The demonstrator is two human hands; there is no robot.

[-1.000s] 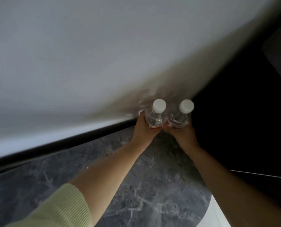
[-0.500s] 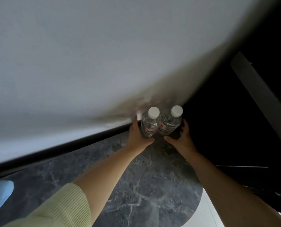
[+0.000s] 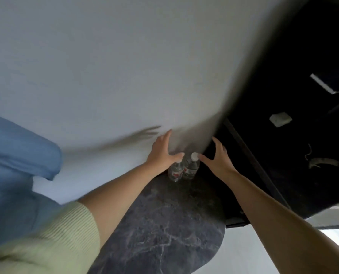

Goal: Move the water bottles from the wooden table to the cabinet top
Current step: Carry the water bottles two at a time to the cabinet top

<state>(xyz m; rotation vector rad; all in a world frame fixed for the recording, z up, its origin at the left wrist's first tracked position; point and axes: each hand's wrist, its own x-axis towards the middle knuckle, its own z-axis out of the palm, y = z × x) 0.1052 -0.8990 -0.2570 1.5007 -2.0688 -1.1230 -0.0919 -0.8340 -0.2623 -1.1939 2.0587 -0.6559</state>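
Two water bottles (image 3: 183, 170) stand upright, touching, on the dark marbled cabinet top (image 3: 164, 224) against the wall (image 3: 105, 76). Our left hand (image 3: 162, 153) and right hand (image 3: 217, 158) hover beside them, fingers spread, gripping nothing. We judge this pair delivered; any remaining bottles are out of view.

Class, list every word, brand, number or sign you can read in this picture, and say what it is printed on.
No text can be read.
Left bottle: a red and white label, print too small and blurred to read.
Right bottle: a red and white label, also unreadable.
The marble-patterned cabinet top and the wall show no writing.
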